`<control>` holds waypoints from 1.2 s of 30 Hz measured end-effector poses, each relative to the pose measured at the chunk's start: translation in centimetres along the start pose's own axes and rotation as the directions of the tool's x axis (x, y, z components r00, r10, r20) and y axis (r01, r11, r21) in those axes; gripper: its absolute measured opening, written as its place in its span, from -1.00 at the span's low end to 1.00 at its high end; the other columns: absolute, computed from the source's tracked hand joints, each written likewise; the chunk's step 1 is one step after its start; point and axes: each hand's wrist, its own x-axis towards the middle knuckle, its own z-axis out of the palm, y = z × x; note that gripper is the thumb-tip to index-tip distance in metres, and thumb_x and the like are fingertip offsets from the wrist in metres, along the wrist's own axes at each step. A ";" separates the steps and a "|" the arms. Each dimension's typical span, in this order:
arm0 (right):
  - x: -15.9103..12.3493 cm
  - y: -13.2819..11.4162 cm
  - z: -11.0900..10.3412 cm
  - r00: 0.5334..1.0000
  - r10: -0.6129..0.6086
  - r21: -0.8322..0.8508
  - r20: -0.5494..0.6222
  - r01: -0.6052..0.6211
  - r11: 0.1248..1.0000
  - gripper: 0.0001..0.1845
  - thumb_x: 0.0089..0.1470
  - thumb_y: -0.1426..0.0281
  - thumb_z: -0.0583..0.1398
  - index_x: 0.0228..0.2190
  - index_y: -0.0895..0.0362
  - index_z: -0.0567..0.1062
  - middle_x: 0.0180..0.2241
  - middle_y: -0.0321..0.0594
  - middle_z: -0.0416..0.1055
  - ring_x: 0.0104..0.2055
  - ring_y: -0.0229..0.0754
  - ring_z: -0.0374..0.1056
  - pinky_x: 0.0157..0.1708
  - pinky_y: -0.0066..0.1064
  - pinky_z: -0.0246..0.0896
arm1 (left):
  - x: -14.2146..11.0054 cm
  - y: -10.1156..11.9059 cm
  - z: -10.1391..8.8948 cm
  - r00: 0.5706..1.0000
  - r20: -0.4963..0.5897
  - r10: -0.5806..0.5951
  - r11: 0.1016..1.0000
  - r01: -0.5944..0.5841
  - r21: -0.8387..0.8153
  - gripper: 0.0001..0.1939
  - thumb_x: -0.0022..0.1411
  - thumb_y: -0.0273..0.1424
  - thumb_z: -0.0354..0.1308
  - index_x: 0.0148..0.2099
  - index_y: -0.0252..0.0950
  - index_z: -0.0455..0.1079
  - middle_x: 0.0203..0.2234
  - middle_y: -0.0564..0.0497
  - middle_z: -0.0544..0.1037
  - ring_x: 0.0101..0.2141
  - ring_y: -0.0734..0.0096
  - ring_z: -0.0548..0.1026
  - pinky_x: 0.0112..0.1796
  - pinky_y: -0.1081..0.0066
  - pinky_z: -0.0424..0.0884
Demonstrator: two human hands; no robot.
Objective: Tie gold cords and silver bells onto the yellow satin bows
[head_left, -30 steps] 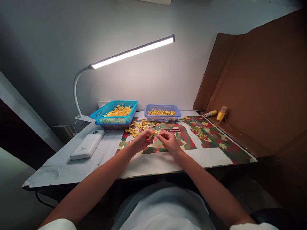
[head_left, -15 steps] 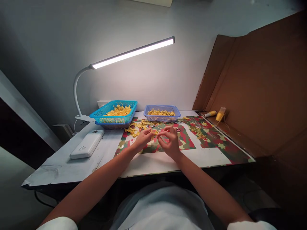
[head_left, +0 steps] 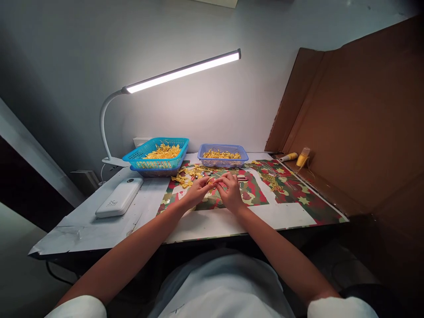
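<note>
My left hand [head_left: 198,192] and my right hand [head_left: 229,191] meet over the camouflage-patterned sheet [head_left: 260,190], fingertips pinched together. Between them is a small yellow ribbon piece [head_left: 211,180], mostly hidden by the fingers; the left fingers close on it and the right fingertips press against it. Loose yellow ribbon bows [head_left: 181,179] lie just beyond my left hand, with a few small shiny silver pieces [head_left: 202,173] among them. A slim reddish tool [head_left: 243,179] rests beyond my right hand, partly covered by it.
A turquoise basket [head_left: 155,164] of yellow ribbon pieces sits stacked at the back left. Beside it stands a blue basket [head_left: 223,162], also filled. A lit desk lamp [head_left: 185,73], white power bank [head_left: 119,198], thin gold strands [head_left: 273,182], yellow bottle [head_left: 303,157] and cardboard panel [head_left: 357,115] surround the work area.
My right hand has moved slightly left, and its raised fingers have come down against the left fingertips. The yellow ribbon piece is now more covered. The view has shifted slightly.
</note>
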 end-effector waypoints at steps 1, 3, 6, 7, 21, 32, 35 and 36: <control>0.0 -0.1 -0.1 1.000 -0.001 0.013 0.002 0.001 1.000 -0.87 0.12 0.40 0.16 -0.41 0.08 0.52 -0.32 -0.21 0.32 -0.20 -0.11 0.19 -0.12 -0.23 0.06 | 0.0 0.1 0.0 1.000 0.011 -0.010 1.000 0.010 -0.006 -0.64 0.07 -0.14 0.12 -0.52 -0.27 0.12 -0.62 0.16 0.12 -0.55 0.55 0.07 -0.51 0.49 0.02; 0.1 -0.3 -0.3 1.000 -0.021 0.090 -0.023 0.023 0.996 -0.86 0.14 0.40 0.14 -0.42 0.09 0.49 -0.33 -0.21 0.29 -0.20 -0.12 0.19 -0.11 -0.23 0.07 | 0.0 0.1 0.0 0.999 0.028 -0.035 0.999 0.036 -0.010 -0.67 0.06 -0.15 0.11 -0.51 -0.28 0.15 -0.62 0.16 0.15 -0.54 0.55 0.09 -0.51 0.49 0.04; 0.4 -0.7 -0.7 0.995 -0.017 0.299 -0.101 0.046 0.953 -0.84 0.17 0.34 0.12 -0.42 0.08 0.44 -0.32 -0.23 0.24 -0.21 -0.16 0.22 -0.16 -0.29 0.13 | 0.2 -0.5 0.0 0.995 0.035 -0.092 0.996 0.092 -0.007 -0.74 0.05 -0.19 0.10 -0.47 -0.29 0.22 -0.60 0.14 0.22 -0.53 0.54 0.15 -0.50 0.50 0.10; 0.5 -0.9 -0.9 0.993 0.003 0.380 -0.121 0.044 0.924 -0.83 0.17 0.31 0.12 -0.42 0.08 0.42 -0.31 -0.23 0.24 -0.23 -0.18 0.23 -0.21 -0.32 0.15 | 0.3 -0.8 -0.1 0.993 0.031 -0.113 0.994 0.113 -0.007 -0.76 0.04 -0.21 0.10 -0.45 -0.29 0.24 -0.59 0.14 0.25 -0.52 0.53 0.17 -0.50 0.50 0.12; 3.8 -3.0 -6.2 0.991 0.125 0.840 -0.046 -0.029 0.542 -0.68 0.07 0.09 0.23 -0.40 0.04 0.30 -0.63 -0.48 0.08 -0.64 -0.40 0.00 -0.65 -0.53 0.00 | 0.6 -0.7 -0.5 0.964 0.048 -0.262 0.959 0.266 -0.101 -0.80 -0.03 -0.24 0.15 -0.45 -0.27 0.29 -0.52 0.10 0.34 -0.53 0.53 0.25 -0.55 0.53 0.17; 5.8 -5.4 -12.2 0.927 0.035 0.696 -0.373 0.254 0.671 -0.68 0.10 0.06 0.20 -0.42 0.02 0.29 -0.66 -0.50 -0.07 -0.67 -0.38 -0.13 -0.67 -0.49 -0.11 | 0.5 -1.9 -0.7 0.953 0.134 -0.272 0.948 0.290 -0.135 -0.72 -0.01 -0.19 0.19 -0.35 -0.29 0.32 -0.54 0.08 0.45 -0.58 0.54 0.30 -0.58 0.54 0.17; 6.1 -5.9 -13.5 0.909 0.026 0.646 -0.416 0.276 0.712 -0.68 0.11 0.07 0.19 -0.44 0.03 0.30 -0.67 -0.50 -0.06 -0.67 -0.38 -0.13 -0.67 -0.49 -0.10 | 0.6 -2.3 -0.8 0.960 0.124 -0.250 0.959 0.263 -0.108 -0.70 0.00 -0.18 0.20 -0.33 -0.32 0.35 -0.54 0.06 0.47 -0.57 0.54 0.31 -0.58 0.54 0.18; 6.2 -5.9 -13.7 0.906 0.028 0.641 -0.422 0.277 0.716 -0.69 0.11 0.08 0.20 -0.44 0.03 0.30 -0.67 -0.51 -0.05 -0.67 -0.38 -0.13 -0.67 -0.49 -0.09 | 0.6 -2.4 -0.8 0.961 0.124 -0.248 0.960 0.260 -0.100 -0.70 0.00 -0.19 0.19 -0.32 -0.32 0.36 -0.54 0.05 0.47 -0.58 0.54 0.31 -0.59 0.55 0.17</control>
